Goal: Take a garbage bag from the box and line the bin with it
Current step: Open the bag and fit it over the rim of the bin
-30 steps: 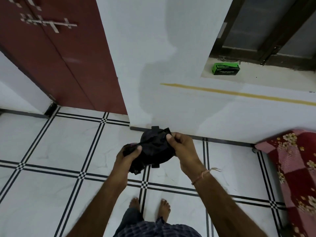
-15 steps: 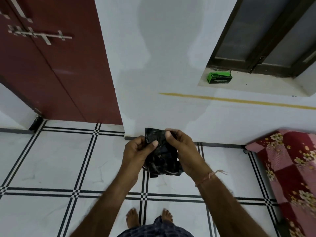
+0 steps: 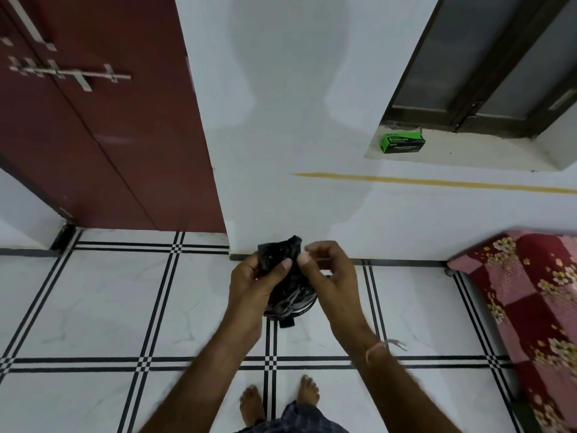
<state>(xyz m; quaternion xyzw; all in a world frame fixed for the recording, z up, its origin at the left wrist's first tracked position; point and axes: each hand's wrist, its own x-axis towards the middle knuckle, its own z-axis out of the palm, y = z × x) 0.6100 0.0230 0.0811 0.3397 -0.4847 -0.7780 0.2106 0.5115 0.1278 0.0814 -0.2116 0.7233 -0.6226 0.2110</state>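
A crumpled black garbage bag [image 3: 288,296] hangs bunched between both hands in front of me, above the tiled floor. My left hand [image 3: 253,287] grips its upper left part with thumb and fingers. My right hand [image 3: 329,276] pinches the bag's top edge at the thumb and forefinger. The green garbage bag box [image 3: 402,143] lies on the window ledge at the upper right, well away from both hands. No bin is in view.
A dark red door [image 3: 93,120] with a metal latch stands at the left. A white wall [image 3: 296,120] faces me. A red floral mattress [image 3: 530,292] lies at the right. My bare feet [image 3: 278,401] stand on white floor tiles with black lines.
The view has tilted up slightly. The bag has been turned from a wide bundle to a narrower, upright bunch, and my fingers have shifted to its top edge.
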